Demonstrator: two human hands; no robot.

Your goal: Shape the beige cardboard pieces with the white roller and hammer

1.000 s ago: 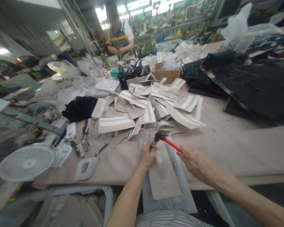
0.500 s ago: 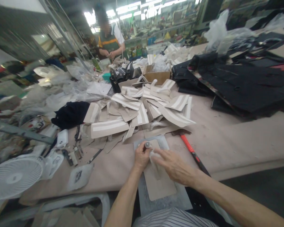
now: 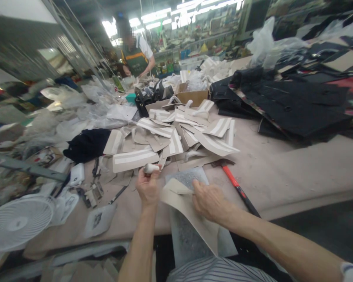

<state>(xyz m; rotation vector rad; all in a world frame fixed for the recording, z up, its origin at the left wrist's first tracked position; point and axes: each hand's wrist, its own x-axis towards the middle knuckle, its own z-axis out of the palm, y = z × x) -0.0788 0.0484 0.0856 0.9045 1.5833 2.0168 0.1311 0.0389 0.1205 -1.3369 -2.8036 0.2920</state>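
Observation:
My left hand [image 3: 148, 188] is closed around a short white cylinder with a metal end [image 3: 151, 168], raised at the near edge of the pile. My right hand [image 3: 210, 200] is closed on the strap of a flat beige panel [image 3: 186, 206], which tilts and curves with its far end lifted. Under the panel lies a grey slab [image 3: 184, 239], partly covered. To the right of the slab rests a hammer [image 3: 234, 181] with a red and black handle, touched by neither hand.
Beige panels with white strips [image 3: 135, 157] are heaped beyond the slab. At left are a white fan [image 3: 17, 223], small tools and a dark cloth [image 3: 88, 145]. Black pieces [image 3: 300, 105] cover the right rear. A person [image 3: 137, 58] works behind the table.
My left hand has moved left, taking the white cylinder off the panel. My right hand has closed on the strap, and the panel, flat on the slab before, is now lifted and tilted.

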